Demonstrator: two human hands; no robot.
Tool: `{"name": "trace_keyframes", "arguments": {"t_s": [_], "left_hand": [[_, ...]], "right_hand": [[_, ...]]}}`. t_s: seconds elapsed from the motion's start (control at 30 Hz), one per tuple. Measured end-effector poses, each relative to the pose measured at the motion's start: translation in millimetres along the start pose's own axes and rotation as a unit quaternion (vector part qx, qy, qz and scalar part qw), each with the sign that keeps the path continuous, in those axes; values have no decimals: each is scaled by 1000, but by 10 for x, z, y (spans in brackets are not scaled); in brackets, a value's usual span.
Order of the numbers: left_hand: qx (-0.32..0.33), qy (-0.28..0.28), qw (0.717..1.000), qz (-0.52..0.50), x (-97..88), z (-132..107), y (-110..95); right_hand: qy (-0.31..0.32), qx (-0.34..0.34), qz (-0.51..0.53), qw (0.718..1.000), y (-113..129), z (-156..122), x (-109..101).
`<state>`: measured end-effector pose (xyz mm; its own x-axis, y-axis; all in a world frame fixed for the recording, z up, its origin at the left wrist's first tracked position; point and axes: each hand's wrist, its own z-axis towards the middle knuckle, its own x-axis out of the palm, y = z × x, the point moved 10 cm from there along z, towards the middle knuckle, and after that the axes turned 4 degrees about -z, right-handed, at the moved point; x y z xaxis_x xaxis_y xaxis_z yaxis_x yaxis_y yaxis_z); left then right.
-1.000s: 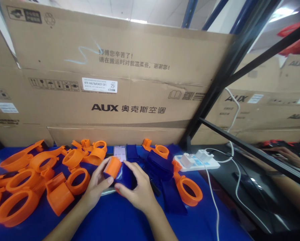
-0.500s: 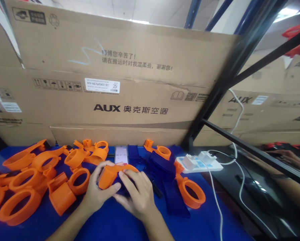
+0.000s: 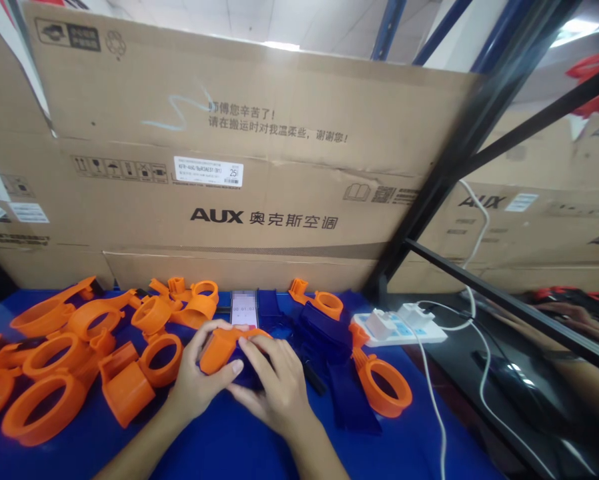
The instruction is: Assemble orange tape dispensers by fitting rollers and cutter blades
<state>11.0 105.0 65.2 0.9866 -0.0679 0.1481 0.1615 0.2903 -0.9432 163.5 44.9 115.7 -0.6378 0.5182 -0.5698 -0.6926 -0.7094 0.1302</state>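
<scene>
Both my hands grip one orange plastic part point(image 3: 218, 349) above the blue tabletop point(image 3: 214, 440). My left hand point(image 3: 202, 373) wraps its left end, with the thumb in front and the fingers behind. On the right side, my right hand point(image 3: 274, 373) presses its fingers on the part's top, its thumb underneath. Something dark blue shows beneath the orange part between my hands; its shape is mostly hidden. Behind my hands lies a phone point(image 3: 244, 310) with a timer on its screen.
Several orange ring-shaped parts point(image 3: 44, 407) lie at the left. Dark blue pieces point(image 3: 349, 393) and an orange ring part point(image 3: 382, 387) are to the right, near a white power strip point(image 3: 402, 327) with cables. A cardboard box point(image 3: 259, 180) stands behind. Another person's hand point(image 3: 569, 320) shows at the far right.
My hands keep nearly the same hold on the orange part, which looks slightly turned. The whole view has shifted a little.
</scene>
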Motion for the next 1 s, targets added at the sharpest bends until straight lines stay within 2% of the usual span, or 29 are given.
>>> {"name": "trace_keyframes", "arguments": {"t_s": [0.17,0.3,0.43,0.53,0.67,0.77,0.83,0.9,0.93,1.0], "left_hand": [[19,96,992,-78,204,-66,46],[50,159,986,-8,340,-136,53],[93,201,975,26,451,-191,10],[95,207,973,24,487,-203,4],[90,176,980,25,493,-197,-8],[56,157,986,1,503,-223,20],[27,137,990,-17,445,-244,11],[13,87,996,6,239,-234,-73],[9,53,998,37,70,-210,-146],[15,-24,993,118,-382,-126,-372]], "right_hand": [[-47,60,48,996,-206,-12,-127],[-47,127,133,982,-382,-26,-117],[-40,167,191,966,-437,-5,-45],[-25,173,218,960,-427,19,15],[-4,175,239,955,-426,12,80],[-10,178,241,954,-459,-24,83],[-37,190,236,952,-517,-66,49],[-64,209,229,949,-590,-117,15],[-74,219,227,946,-620,-139,4],[-81,229,228,943,-647,-162,1]]}}
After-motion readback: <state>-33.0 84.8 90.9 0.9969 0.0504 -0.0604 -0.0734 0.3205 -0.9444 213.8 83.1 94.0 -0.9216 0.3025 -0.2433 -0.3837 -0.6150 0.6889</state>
